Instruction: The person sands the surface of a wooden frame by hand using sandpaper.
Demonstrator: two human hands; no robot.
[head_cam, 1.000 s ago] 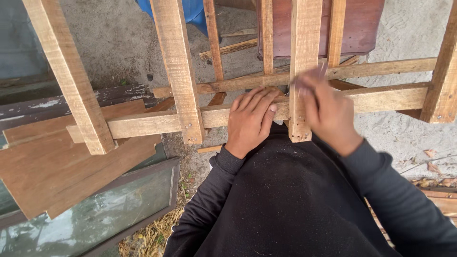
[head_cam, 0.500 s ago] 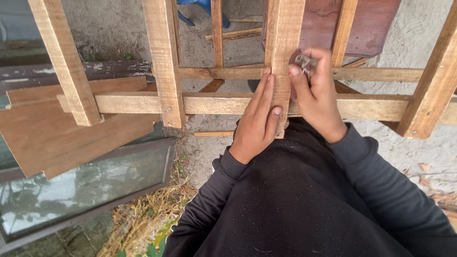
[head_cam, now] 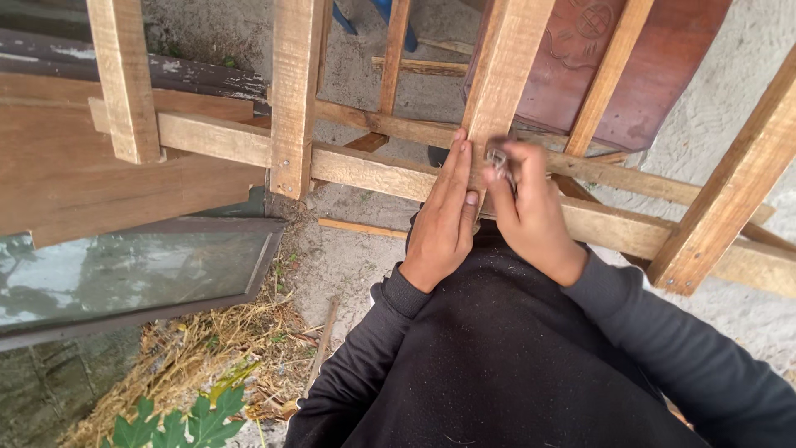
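My left hand [head_cam: 441, 217] lies flat with its fingers together against the left side of an upright wooden slat [head_cam: 504, 75] of a rough timber frame. My right hand [head_cam: 526, 207] is closed around a small grey metal object [head_cam: 498, 159], blurred, held against the same slat's face. A long horizontal rail [head_cam: 365, 170] crosses just behind both hands. Black sleeves cover both my arms.
More upright slats [head_cam: 294, 91] stand to the left and right. A reddish carved wooden panel [head_cam: 613, 66] lies behind the frame. A glass pane in a dark frame [head_cam: 124, 274] lies at the left, with brown boards above it, dry straw and green leaves below.
The view has swung, so the frame sits tilted and shifted right. My left hand has straightened flat along the slat. My right hand has dropped slightly on the slat with the metal object.
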